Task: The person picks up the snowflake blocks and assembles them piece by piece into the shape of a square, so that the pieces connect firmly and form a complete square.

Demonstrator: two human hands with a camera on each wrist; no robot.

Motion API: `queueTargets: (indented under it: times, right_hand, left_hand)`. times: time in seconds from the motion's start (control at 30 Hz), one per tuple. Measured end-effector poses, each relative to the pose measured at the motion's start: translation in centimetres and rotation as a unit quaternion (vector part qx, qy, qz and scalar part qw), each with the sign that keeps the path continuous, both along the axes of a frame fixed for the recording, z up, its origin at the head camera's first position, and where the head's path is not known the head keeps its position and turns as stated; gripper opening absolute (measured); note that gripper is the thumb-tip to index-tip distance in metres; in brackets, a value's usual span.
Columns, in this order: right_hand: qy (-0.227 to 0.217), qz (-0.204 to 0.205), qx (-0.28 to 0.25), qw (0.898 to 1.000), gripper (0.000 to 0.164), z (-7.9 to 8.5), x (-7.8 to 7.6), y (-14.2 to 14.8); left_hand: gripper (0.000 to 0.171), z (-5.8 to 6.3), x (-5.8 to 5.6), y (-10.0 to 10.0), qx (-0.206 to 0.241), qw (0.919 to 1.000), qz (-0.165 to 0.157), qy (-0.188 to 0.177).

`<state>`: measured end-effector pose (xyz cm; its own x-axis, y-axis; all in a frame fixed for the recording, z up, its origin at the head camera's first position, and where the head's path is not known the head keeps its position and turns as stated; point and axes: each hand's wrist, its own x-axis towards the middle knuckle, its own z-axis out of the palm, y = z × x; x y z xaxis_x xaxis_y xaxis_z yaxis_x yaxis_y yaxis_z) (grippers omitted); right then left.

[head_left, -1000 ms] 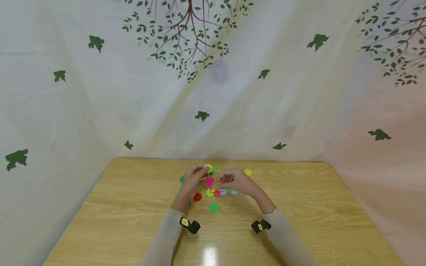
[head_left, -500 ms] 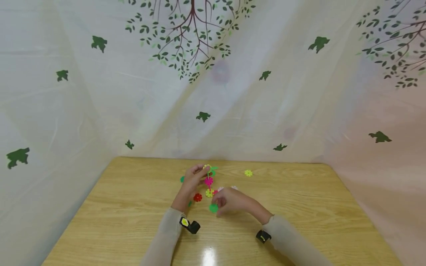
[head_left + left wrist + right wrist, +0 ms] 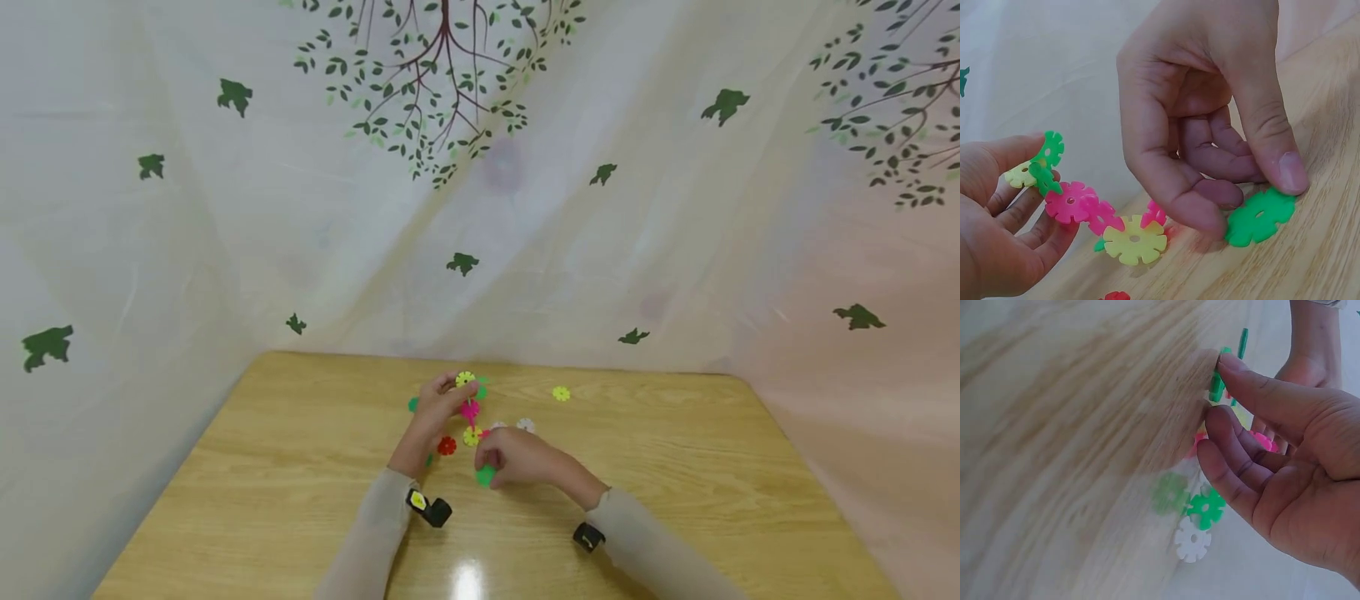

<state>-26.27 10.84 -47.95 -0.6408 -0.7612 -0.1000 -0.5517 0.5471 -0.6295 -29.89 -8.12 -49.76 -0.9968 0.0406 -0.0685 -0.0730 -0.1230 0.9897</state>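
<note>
My left hand holds up a chain of interlocking plastic snowflake discs near the far part of the table. In the left wrist view the chain runs from a green disc at the thumb through a pink disc to a yellow disc low over the wood. More pieces continue to the right, ending in a white disc beside a green one. Thumb and index finger of my right hand pinch a loose green disc by its edges, close over the table.
A red disc lies just right of the left wrist, and a yellow disc sits alone at the back right. Another green disc shows left of the left hand. Patterned cloth hangs behind the wooden table.
My right hand has come from beside the chain down toward the near side and has taken the green disc between thumb and finger. The left hand stays with the chain, whose top yellow disc has turned slightly.
</note>
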Motion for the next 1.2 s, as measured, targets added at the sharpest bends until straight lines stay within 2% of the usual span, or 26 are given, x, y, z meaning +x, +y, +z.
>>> queueTargets:
  times: [0.17,0.33,0.63,0.73,0.87,1.03,1.2]
  right_hand:
    - [-0.030,0.013,-0.015,0.999,0.020,-0.3,-0.5,0.5]
    - [-0.057,0.031,-0.031,0.997,0.021,-0.3,-1.1,1.1]
    - [-0.085,0.056,-0.021,0.995,0.028,-0.3,-1.8,1.9]
    - [-0.095,0.072,-0.033,0.992,0.023,-0.3,-2.0,2.4]
    - [-0.115,0.090,-0.066,0.987,0.011,-0.4,-2.5,3.3]
    - [-0.134,0.054,-0.082,0.986,0.011,0.1,-3.4,4.4]
    - [-0.116,-0.022,-0.144,0.983,0.021,1.6,-4.5,5.3]
  left_hand:
    - [0.037,0.2,-0.5,0.0,0.000,0.9997,0.017,-0.017]
    - [0.038,0.5,-0.6,-0.3,-0.003,0.9997,0.019,-0.017]
    - [0.032,0.2,-1.1,-0.4,0.011,0.9994,0.029,-0.017]
    - [0.031,0.2,-1.1,-0.4,0.005,0.9994,0.025,-0.021]
    - [0.038,0.1,-0.9,-0.4,0.000,0.9997,0.014,-0.021]
    - [0.045,-0.1,-0.7,-0.2,0.013,0.9999,0.002,-0.009]
    - [0.046,-0.3,-0.5,-0.1,0.008,0.9999,-0.006,0.004]
